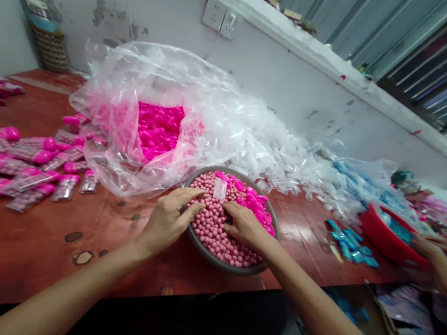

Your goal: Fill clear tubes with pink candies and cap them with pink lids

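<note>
A dark grey bowl (231,269) full of pink beads (216,229) stands in front of me near the table edge. Bright pink plastic caps (257,204) lie in a heap on the beads at its right side. A small clear plastic container (219,189) rests on the beads between my hands. My left hand (170,218) reaches over the left rim, thumb and fingers apart, touching the beads. From the right, my right hand (246,224) dips curved fingers into the beads beside the caps, its thumb apart from them. I see nothing held in either hand.
Filled bead bottles with pink caps (32,166) lie at the left. Behind the bowl are a plastic bag of pink caps (159,127) and a pile of clear containers (267,145). At right, another person's hand (436,259) is at a red basin (381,241) near blue packets (350,242).
</note>
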`<state>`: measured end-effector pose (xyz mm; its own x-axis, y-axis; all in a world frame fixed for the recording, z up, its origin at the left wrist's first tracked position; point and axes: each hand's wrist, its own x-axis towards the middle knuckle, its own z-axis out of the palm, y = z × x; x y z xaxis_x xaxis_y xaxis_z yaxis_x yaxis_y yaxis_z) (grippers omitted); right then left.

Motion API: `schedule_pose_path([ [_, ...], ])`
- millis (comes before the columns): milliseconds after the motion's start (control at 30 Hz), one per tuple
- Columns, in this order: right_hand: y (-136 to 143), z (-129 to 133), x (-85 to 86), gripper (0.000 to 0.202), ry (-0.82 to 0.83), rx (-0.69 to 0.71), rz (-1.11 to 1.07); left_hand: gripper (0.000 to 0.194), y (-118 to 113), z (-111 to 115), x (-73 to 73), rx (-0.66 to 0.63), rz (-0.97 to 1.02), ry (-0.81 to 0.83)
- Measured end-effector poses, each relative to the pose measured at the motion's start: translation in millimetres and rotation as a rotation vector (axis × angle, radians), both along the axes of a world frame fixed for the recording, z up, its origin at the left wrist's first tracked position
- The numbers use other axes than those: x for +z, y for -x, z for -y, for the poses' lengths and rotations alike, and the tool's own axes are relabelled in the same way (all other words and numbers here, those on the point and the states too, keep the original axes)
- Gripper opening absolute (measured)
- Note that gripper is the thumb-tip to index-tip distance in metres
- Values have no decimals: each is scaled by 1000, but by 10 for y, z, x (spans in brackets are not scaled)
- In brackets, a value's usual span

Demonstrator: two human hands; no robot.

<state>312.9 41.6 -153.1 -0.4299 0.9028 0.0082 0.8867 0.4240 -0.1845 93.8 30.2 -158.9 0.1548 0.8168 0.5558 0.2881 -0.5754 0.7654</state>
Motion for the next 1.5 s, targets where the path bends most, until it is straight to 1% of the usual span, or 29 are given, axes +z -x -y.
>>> schedule_pose_path([
  [33, 2, 1, -21, 35, 7, -23, -63, 23, 7, -2, 4, -3, 2, 5],
  [67, -3, 13, -41, 40, 27, -56, -174, 23, 8, -3, 11, -8, 3, 11],
  [133, -25, 61, -70, 43, 121, -135, -509, 24, -12, 0, 33, -21, 0, 27],
  [200, -44, 120, -78, 41, 236, -190, -871, 25, -71, 5, 59, -46, -14, 41],
  [267, -49, 171, -62, 44, 281, -210, -1109, 28, -163, 6, 81, -82, -35, 52],
  [367, -37, 220, -21, 46, 278, -230, -1320, 29, -322, -11, 96, -181, -47, 96],
  [433, -28, 240, -1, 45, 317, -238, -1417, 26, -410, -37, 97, -262, -17, 149],
  [500, -22, 256, 10, 42, 370, -237, -1490, 24, -474, -67, 92, -314, 36, 200],
  [567, -18, 269, 14, 38, 393, -239, -1523, 23, -521, -90, 86, -330, 80, 234],
  [667, -33, 287, 32, 35, 358, -240, -1487, 20, -581, -95, 82, -349, 120, 274],
  [733, -73, 299, 73, 32, 312, -235, -1414, 17, -610, -85, 80, -353, 125, 284],
  [800, -143, 308, 144, 28, 225, -230, -1281, 20, -609, -81, 74, -349, 90, 268],
  [867, -223, 305, 226, 24, 75, -223, -1007, 27, -568, -93, 58, -308, 50, 248],
  [933, -268, 280, 281, 21, -38, -174, -591, 32, -497, -118, 37, -221, 43, 243],
  [1000, -244, 223, 270, 18, -55, -88, -192, 30, -422, -145, 20, -139, 57, 232],
  [1033, -207, 185, 238, 18, -40, -42, -61, 27, -391, -155, 15, -116, 59, 217],
  [1067, -159, 143, 192, 19, -21, -5, 2, 25, -365, -160, 13, -100, 56, 194],
  [1100, -110, 100, 139, 21, -1, 15, -7, 24, -344, -161, 14, -89, 49, 167],
  [1133, -66, 60, 85, 22, 22, 17, -82, 24, -326, -158, 18, -81, 37, 140],
  [1200, -18, 5, 1, 23, 86, -46, -375, 24, -298, -142, 30, -65, 14, 94],
  [1267, -31, -2, -30, 22, 165, -146, -715, 26, -284, -120, 50, -67, 0, 74],
  [1333, -71, 37, -8, 22, 222, -219, -977, 29, -295, -99, 75, -89, -18, 87],
  [1367, -86, 69, 15, 22, 245, -233, -1077, 30, -314, -91, 87, -112, -26, 105],
  [1433, -91, 136, 70, 23, 279, -232, -1230, 33, -372, -82, 106, -195, -31, 153],
  [1500, -75, 192, 122, 23, 305, -208, -1312, 28, -438, -85, 106, -301, -1, 211],
])
